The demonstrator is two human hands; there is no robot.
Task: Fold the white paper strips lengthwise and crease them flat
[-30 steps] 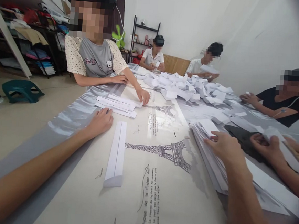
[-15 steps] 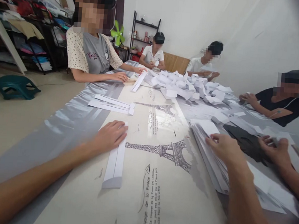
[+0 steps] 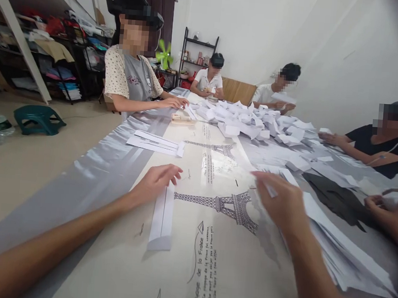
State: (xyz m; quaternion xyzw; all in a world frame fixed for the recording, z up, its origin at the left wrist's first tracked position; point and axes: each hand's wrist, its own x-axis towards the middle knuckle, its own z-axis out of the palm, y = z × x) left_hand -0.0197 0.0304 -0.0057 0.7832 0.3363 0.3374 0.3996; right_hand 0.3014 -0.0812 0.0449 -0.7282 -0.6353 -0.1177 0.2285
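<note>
A long folded white paper strip (image 3: pixel 161 224) lies on the table in front of me, with a crease down its length and a flap at its near end. My left hand (image 3: pixel 160 179) is over its far end, fingers loosely bent and apart, gripping nothing. To the right, my right hand (image 3: pixel 279 199) hovers beside a stack of white paper sheets (image 3: pixel 345 252), partly covering it. Its fingers are blurred, and whether any paper is between them cannot be made out. Farther off, more folded paper strips (image 3: pixel 154 143) lie on the table's left side.
A heap of folded white papers (image 3: pixel 253 119) covers the table's far middle. Dark cloth (image 3: pixel 336 199) lies at right. Co-workers sit around: one person (image 3: pixel 135 79) at left, two at the far end, one person (image 3: pixel 375 140) at right. Another hand (image 3: pixel 392 212) holds paper at the right edge.
My left hand has lifted from pressing flat on the strip. My right hand has moved left from the paper stack toward the table's middle. The view has shifted slightly.
</note>
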